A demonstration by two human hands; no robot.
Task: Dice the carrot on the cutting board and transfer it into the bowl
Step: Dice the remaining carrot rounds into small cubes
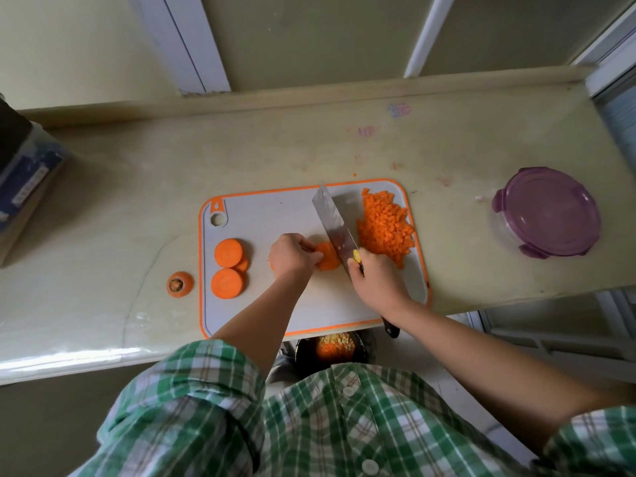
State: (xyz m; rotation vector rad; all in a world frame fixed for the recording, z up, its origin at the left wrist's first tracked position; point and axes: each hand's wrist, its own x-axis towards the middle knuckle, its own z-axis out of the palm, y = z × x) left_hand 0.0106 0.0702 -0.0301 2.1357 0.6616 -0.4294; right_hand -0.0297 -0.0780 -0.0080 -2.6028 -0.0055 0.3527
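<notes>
Head view: right hand [373, 280] grips the knife [332, 225]; left hand [292, 256] pinches a carrot slice [328, 259] beside it. Diced carrot [385, 228] lies just right of the grip, whole slices [229, 266] lie left.

Cutting board [268, 215] lies at mid-table, its near edge at the front edge of the table [447, 160]. On the board:
- Left: round carrot slices [228, 253], overlapping.
- Centre: carrot piece [328, 258] under the left hand [292, 256].
- Just right of that piece: knife [335, 232], held by the right hand [373, 277], tip toward the board's far edge.
- Right: diced pile [385, 228].

Carrot top [179, 284] sits on the table just left of the board. Lidded container [547, 216] stands well to the right, box [24, 187] at far left. Bowl [303, 356] sits below the table's front edge, diced pieces inside.
</notes>
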